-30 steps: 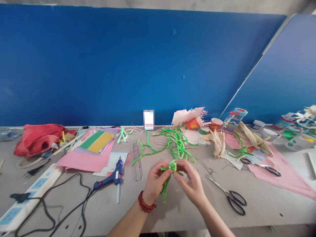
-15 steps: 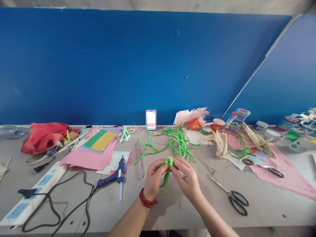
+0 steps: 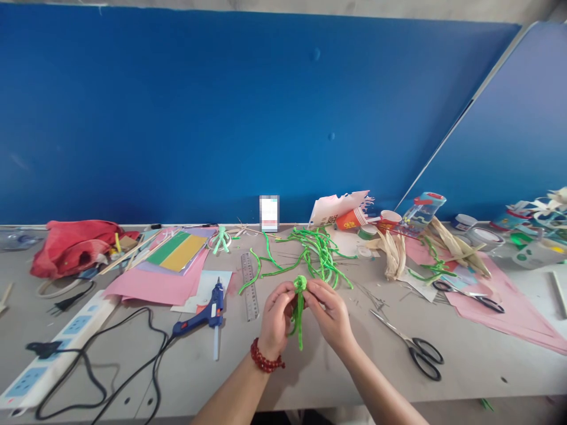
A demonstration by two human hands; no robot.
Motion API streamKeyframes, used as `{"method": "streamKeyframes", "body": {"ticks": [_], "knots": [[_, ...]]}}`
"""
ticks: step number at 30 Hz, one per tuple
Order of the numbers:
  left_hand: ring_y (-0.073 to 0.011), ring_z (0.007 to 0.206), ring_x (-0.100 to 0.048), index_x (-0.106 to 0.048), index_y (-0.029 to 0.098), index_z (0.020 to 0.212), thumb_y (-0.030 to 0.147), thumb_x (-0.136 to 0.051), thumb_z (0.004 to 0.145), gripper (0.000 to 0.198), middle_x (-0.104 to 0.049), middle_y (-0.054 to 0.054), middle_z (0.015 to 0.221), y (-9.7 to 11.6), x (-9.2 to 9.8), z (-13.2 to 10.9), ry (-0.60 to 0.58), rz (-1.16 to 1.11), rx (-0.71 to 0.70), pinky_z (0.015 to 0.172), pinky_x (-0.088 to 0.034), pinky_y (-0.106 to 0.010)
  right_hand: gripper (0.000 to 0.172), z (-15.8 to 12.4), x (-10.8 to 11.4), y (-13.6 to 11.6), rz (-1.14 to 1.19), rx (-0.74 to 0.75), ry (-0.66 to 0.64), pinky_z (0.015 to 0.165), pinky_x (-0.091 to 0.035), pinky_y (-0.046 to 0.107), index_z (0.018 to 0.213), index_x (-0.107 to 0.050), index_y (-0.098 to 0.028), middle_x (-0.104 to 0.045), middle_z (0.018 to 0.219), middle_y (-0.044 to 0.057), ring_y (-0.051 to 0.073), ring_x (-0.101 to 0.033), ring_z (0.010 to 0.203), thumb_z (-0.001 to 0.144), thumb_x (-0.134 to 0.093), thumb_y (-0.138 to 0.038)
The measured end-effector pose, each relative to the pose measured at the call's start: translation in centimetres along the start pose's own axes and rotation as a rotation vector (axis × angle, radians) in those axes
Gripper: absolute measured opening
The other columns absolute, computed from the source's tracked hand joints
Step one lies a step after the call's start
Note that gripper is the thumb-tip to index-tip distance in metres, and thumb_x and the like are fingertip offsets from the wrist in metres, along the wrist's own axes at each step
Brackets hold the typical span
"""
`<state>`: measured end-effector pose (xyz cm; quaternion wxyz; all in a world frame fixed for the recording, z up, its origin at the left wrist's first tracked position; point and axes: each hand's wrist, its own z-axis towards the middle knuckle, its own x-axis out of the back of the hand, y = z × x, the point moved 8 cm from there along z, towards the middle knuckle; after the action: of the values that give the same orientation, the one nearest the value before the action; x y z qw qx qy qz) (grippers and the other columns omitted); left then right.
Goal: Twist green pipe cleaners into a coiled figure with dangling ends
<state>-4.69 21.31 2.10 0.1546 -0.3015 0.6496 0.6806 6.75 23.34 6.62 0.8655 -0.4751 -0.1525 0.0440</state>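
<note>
Left hand, right hand curled, pinching green pipe-cleaner coil between them, loose end hanging down

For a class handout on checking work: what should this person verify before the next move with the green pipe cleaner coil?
Left hand and right hand both on the green pipe cleaner coil: ok.
Coil wound tight: cannot tell from this view.
Spare green pipe cleaners near the hands: ok.
Scissors lying apart from the hands: ok.
Hot glue gun heated: cannot tell.
</note>
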Motion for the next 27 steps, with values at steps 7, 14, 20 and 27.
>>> {"method": "streamKeyframes", "body": {"ticks": [7,14,20,27], "knots": [[-0.0132,0.072,-0.061,-0.073,0.017,0.082,0.039,-0.082,0.072,0.027,-0.07,-0.003,0.078,-0.1,0.5,0.0,0.026,0.116,-0.039,0.067,-0.05,-0.022,0.02,-0.5,0.0,-0.1,-0.047,-0.001,-0.004,0.067,-0.051,0.026,0.096,-0.07,-0.021,-0.063,0.087,0.006,0.017,-0.06,0.076,0.099,-0.051,-0.025],[-0.011,0.06,-0.054,-0.068,0.017,0.081,0.038,-0.072,0.081,0.021,-0.061,0.0,0.067,0.3,-0.2,-0.5,-0.103,0.191,-0.097,0.059,-0.045,-0.024,0.041,0.2,1.7,1.4,0.199,-0.061,-0.026,0.073,-0.055,0.033,0.116,-0.071,-0.021,-0.07,0.1,0.009,0.021,-0.066,0.083,0.103,-0.035,-0.037],[-0.0076,0.049,-0.045,-0.065,0.016,0.079,0.041,-0.074,0.08,0.026,-0.055,0.001,0.061,-0.6,-2.4,-1.6,-0.365,0.197,-0.036,0.047,-0.035,-0.021,0.019,2.8,0.0,4.9,-0.184,-0.179,-0.217,0.065,-0.051,0.027,0.094,-0.074,-0.02,-0.073,0.087,0.005,0.018,-0.066,0.075,0.09,-0.056,-0.026],[-0.009,0.051,-0.043,-0.072,0.014,0.076,0.045,-0.073,0.081,0.031,-0.056,-0.002,0.06,-1.4,-5.2,-3.4,-0.691,0.344,-0.051,0.051,-0.033,-0.024,0.017,2.4,-6.1,4.6,-0.66,0.141,-0.609,0.08,-0.05,0.028,0.094,-0.074,-0.018,-0.075,0.096,0.008,0.02,-0.067,0.091,0.091,-0.057,-0.017]]}}
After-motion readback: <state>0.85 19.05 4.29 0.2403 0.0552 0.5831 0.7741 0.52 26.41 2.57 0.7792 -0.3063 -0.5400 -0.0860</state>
